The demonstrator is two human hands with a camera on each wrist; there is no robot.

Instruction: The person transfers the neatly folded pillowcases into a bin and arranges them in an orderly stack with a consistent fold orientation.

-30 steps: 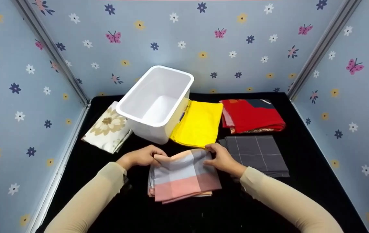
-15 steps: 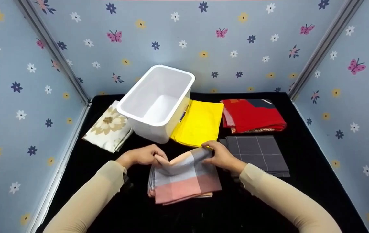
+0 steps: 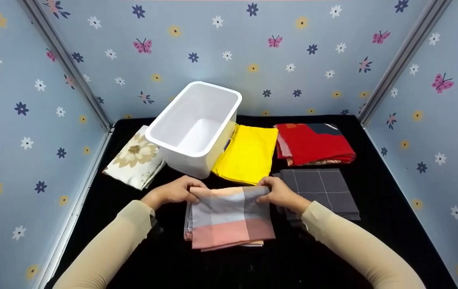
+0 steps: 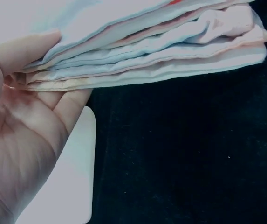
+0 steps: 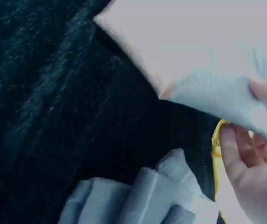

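Note:
A folded checked cloth (image 3: 229, 218) in pink, grey and peach lies in front of the person. My left hand (image 3: 176, 190) pinches its far left corner, thumb on top and fingers underneath. In the left wrist view the layered folded edges of the checked cloth (image 4: 170, 53) show between thumb and fingers. My right hand (image 3: 281, 194) pinches the far right corner of the same cloth. The right wrist view shows the thumb above the cloth (image 5: 212, 88) and the curled fingers (image 5: 233, 149) below it. Between the two hands the far edge runs nearly straight.
Behind the cloth stands a white plastic bin (image 3: 196, 120). To its left lies a folded floral cloth (image 3: 134, 158), to its right a yellow one (image 3: 249, 154). A folded red cloth (image 3: 315, 142) and a dark grey checked cloth (image 3: 317, 192) lie on the right of the black table covering (image 3: 381, 241).
The far edge of the checked cloth, creased and dipping near my left hand before, is now pulled straighter. My left hand has changed its hold at the corner; my right hand has shifted slightly right.

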